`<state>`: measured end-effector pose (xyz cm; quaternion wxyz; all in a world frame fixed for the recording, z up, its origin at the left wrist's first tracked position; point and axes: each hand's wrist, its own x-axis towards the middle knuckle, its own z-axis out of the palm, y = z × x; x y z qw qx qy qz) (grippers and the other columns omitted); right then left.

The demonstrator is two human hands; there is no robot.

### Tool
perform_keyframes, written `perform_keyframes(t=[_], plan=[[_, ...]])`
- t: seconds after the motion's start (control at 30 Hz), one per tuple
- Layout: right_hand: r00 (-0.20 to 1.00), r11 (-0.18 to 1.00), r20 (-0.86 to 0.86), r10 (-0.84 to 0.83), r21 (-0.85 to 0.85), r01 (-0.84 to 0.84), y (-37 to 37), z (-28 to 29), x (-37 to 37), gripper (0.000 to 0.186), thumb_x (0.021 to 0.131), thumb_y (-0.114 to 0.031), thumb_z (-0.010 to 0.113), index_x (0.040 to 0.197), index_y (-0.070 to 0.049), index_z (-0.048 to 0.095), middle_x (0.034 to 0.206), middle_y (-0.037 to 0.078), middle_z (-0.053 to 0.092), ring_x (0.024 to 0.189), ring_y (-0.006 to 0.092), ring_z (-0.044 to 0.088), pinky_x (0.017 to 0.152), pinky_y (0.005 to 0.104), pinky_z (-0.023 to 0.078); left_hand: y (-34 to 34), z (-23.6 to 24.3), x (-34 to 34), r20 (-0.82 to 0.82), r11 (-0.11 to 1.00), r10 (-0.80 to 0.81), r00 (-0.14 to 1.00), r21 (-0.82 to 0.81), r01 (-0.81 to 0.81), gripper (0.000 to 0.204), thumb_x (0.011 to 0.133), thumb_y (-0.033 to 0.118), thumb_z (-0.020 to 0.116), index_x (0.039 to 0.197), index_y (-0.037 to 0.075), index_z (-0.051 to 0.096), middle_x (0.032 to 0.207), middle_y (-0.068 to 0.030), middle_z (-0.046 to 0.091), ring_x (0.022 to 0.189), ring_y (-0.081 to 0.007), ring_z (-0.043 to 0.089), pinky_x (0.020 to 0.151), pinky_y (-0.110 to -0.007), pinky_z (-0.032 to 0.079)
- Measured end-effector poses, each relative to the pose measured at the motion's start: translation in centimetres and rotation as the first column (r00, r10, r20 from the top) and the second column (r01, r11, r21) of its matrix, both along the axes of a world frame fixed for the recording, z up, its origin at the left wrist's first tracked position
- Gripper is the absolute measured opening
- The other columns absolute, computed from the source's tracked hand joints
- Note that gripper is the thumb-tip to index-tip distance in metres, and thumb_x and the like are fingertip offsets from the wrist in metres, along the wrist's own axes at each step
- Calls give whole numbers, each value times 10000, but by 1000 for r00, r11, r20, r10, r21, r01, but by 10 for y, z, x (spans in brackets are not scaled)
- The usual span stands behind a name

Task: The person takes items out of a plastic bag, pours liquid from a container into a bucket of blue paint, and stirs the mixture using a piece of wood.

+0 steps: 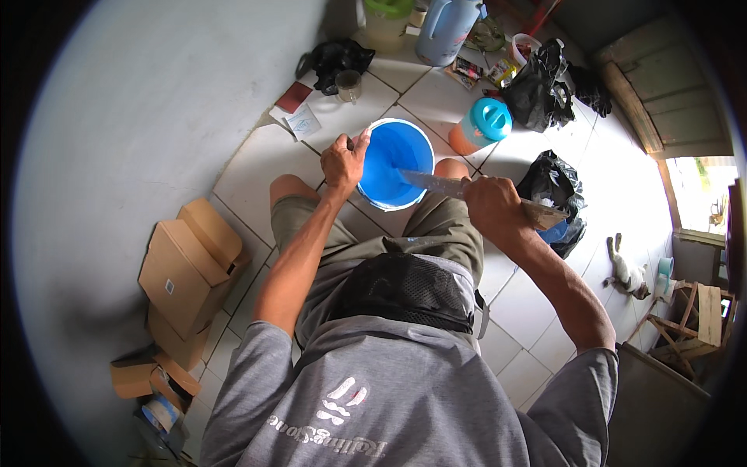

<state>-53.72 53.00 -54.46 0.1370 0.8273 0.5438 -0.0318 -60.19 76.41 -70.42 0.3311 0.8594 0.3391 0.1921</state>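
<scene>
Blue bucket at centre; left hand, nearer, gripping its left rim; right hand, just beyond bucket's right rim, fist wrapped round long flat blade, axis slanting leftward, tip inside bucket.

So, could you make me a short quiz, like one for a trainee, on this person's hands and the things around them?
1. Which hand holds the edge of the bucket?
2. True or false: the right hand is empty.
3. What colour is the lid of the orange-bottomed pitcher?
A) red
B) black
C) blue

Key:
1. The left hand.
2. False: the right hand grips a long flat tool, whose end reaches into the bucket.
3. C) blue.
</scene>
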Motion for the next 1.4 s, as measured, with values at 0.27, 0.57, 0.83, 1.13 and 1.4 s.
perform_keyframes(t=[0.27, 0.57, 0.83, 1.13, 1.4], plan=[[946, 980, -261, -193, -8, 198, 1, -2, 0, 166, 707, -169, 606, 795, -29, 621, 642, 147, 598, 615, 296, 606, 579, 390, 486, -1, 5, 4, -37, 999, 12, 999, -40, -13, 566, 776, 551, 514, 628, 4, 520, 567, -188, 558, 579, -375, 567, 602, -434, 448], [907, 932, -239, -347, 24, 362, 9, -8, 8, 192, 706, -180, 622, 859, -64, 619, 665, 154, 600, 636, 308, 607, 569, 403, 479, -1, 4, 7, 16, 993, -113, 993, 48, 112, 543, 782, 540, 520, 622, 21, 503, 537, -157, 544, 533, -356, 555, 554, -438, 433], [931, 933, -151, -332, 91, 347, -12, -7, 9, 180, 763, -106, 464, 730, 1, 605, 623, 182, 587, 578, 303, 606, 538, 388, 473, -2, 7, 11, 35, 988, -150, 988, 36, 149, 545, 780, 541, 523, 603, 26, 491, 515, -152, 529, 515, -354, 546, 530, -439, 423], [888, 931, -316, -335, 36, 364, -17, -14, -6, 133, 713, -113, 520, 768, -32, 611, 630, 180, 583, 591, 314, 599, 551, 407, 469, -1, 8, 13, 3, 994, -98, 995, -44, 98, 538, 778, 529, 530, 614, 19, 489, 530, -165, 539, 539, -371, 555, 564, -444, 436], [910, 898, -203, -362, 188, 399, -9, -13, 3, 179, 751, -81, 458, 748, 15, 610, 630, 194, 583, 574, 296, 604, 529, 388, 467, 1, 10, 10, -47, 996, -84, 995, -23, 83, 522, 779, 512, 539, 606, 22, 485, 525, -142, 537, 536, -349, 553, 583, -434, 436]])
